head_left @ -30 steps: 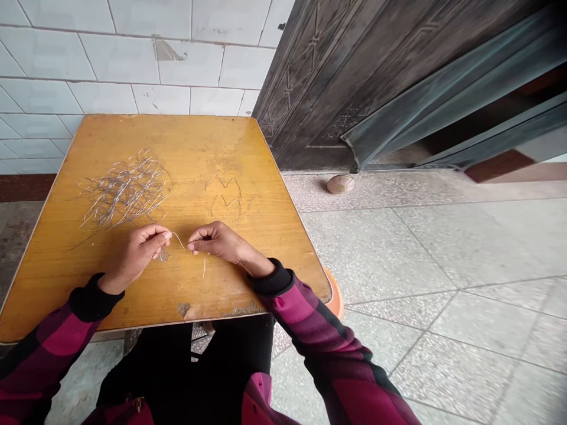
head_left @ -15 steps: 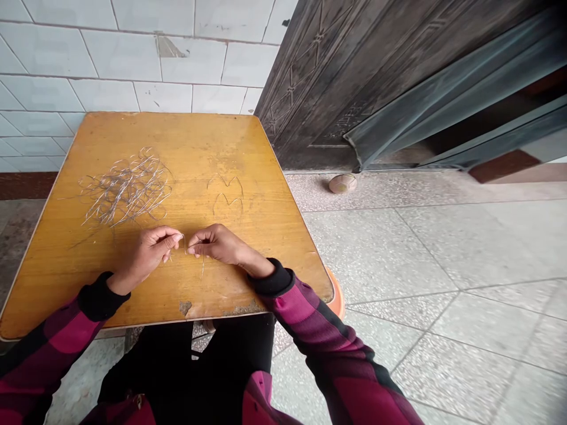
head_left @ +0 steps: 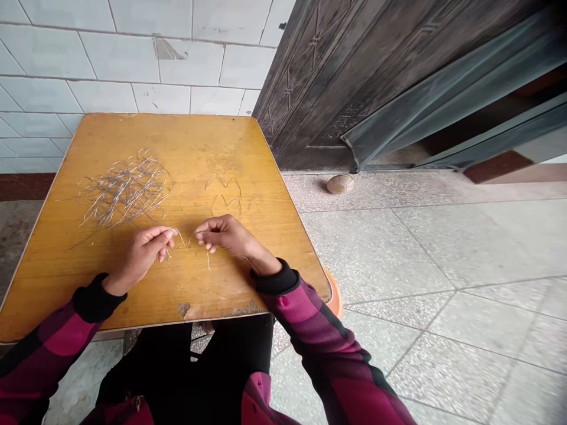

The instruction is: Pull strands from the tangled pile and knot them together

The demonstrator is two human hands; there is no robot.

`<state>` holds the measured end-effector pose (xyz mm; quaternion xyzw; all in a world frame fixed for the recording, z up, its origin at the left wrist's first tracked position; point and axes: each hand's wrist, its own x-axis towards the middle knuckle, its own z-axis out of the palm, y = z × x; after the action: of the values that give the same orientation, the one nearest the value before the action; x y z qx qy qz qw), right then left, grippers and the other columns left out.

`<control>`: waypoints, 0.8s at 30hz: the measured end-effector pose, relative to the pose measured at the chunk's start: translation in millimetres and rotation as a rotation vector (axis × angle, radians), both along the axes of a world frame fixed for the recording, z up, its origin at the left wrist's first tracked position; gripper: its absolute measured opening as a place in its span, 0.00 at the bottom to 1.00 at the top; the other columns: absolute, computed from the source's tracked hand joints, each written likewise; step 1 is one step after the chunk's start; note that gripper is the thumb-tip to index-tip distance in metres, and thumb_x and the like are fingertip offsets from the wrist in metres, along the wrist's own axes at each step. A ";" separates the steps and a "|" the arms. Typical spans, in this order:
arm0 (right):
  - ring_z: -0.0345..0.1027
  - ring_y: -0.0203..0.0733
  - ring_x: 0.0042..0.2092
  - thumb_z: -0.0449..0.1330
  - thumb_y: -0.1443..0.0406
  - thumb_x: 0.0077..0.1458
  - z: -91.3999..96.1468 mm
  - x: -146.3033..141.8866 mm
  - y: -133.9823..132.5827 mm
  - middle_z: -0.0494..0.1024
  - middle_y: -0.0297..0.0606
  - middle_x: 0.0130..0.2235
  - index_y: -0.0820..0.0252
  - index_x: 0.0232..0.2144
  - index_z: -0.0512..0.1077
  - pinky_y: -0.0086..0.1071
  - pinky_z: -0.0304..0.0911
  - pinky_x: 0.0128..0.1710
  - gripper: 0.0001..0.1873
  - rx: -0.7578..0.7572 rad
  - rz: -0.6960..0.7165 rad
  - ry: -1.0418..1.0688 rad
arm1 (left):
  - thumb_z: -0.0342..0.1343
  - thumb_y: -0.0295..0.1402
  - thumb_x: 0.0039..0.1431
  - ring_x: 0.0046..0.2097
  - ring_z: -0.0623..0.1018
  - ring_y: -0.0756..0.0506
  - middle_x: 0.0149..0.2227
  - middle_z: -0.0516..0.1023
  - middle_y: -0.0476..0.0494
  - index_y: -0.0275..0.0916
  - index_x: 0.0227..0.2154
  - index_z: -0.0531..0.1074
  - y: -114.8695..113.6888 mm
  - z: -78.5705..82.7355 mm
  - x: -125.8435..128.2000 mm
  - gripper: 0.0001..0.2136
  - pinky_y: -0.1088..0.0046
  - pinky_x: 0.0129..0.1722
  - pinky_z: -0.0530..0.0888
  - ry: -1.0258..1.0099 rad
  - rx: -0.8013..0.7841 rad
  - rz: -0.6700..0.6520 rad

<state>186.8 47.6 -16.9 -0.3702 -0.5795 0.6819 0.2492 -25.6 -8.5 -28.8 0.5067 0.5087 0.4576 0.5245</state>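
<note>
Between thumb and fingers, my left hand pinches a thin metal wire. Its curved end sticks out to the right, and another end shows below the fingers. My right hand is closed on a wire too, with one end hanging down and another curving left. The two wire ends dip toward each other over the wooden table; whether they are joined at the low point I cannot tell. Beyond my left hand lies a tangled heap of wires. Past my right hand rest two wires bent into M shapes, one nearer and one farther.
The yellow wooden table stands against a white tiled wall, its front edge chipped. An orange stool rim shows beside the right corner. A worn ball lies on the floor by the dark door with a hanging curtain.
My hands have drawn apart: the right one moved right and slightly away from me, the left one a little left. The wire between them now shows as a wider dip.
</note>
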 end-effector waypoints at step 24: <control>0.67 0.27 0.24 0.65 0.60 0.48 -1.5 -6.3 -3.8 0.75 0.32 0.26 0.65 0.29 0.74 0.24 0.67 0.23 0.12 -0.056 -0.096 0.077 | 0.53 0.43 0.60 0.22 0.62 0.55 0.28 0.71 0.49 0.38 0.37 0.76 0.2 -4.2 -5.8 0.14 0.78 0.21 0.61 0.078 -0.004 -0.034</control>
<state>180.5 43.9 -18.3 -0.3778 -0.5317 0.6988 0.2936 -31.4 -8.2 -33.0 0.5317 0.5209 0.4276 0.5129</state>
